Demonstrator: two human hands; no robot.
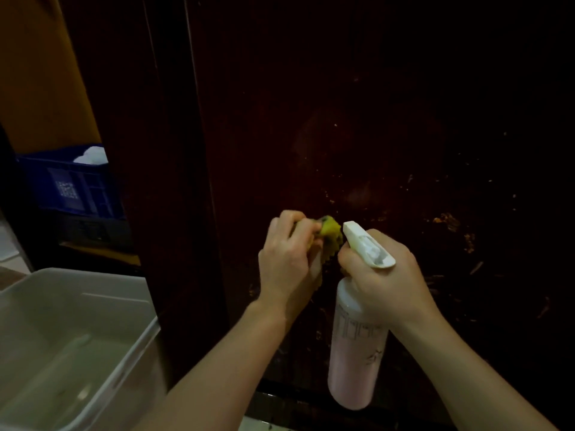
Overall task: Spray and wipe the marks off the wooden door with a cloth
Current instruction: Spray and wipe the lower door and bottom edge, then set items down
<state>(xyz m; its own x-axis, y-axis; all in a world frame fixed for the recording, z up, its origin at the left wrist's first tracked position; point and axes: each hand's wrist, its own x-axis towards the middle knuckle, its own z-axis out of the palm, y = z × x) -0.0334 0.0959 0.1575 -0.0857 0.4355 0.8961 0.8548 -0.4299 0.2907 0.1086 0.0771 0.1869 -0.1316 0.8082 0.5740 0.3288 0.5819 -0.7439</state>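
Head view, dim light: we face a dark wooden door (357, 135) that fills most of the frame, its lower right part flecked with pale orange marks (448, 220). Our left hand (287, 253) is raised in front of the door, fingers (308, 227) curled round a bunched yellow cloth (331, 231); the cloth sticks out past the fingertips on the right and a scalloped edge hangs below them. We cannot tell whether the cloth touches the wood. Our right hand (385, 275) grips a spray bottle (354, 353) at the neck, fingers wrapped round it under the white trigger head (367, 244). The nozzle points up and to the left, its tip just beside the cloth. The bottle body hangs below the hand, translucent, with pinkish liquid inside. The two hands are close together, the cloth between them. At lower left sits a pale grey plastic tub (137, 346), open, just beside the door frame. Farther back on the left a blue crate (68, 188) stands against an orange wall (40, 73), with something white (93, 155) showing over its rim; what it is we cannot make out.
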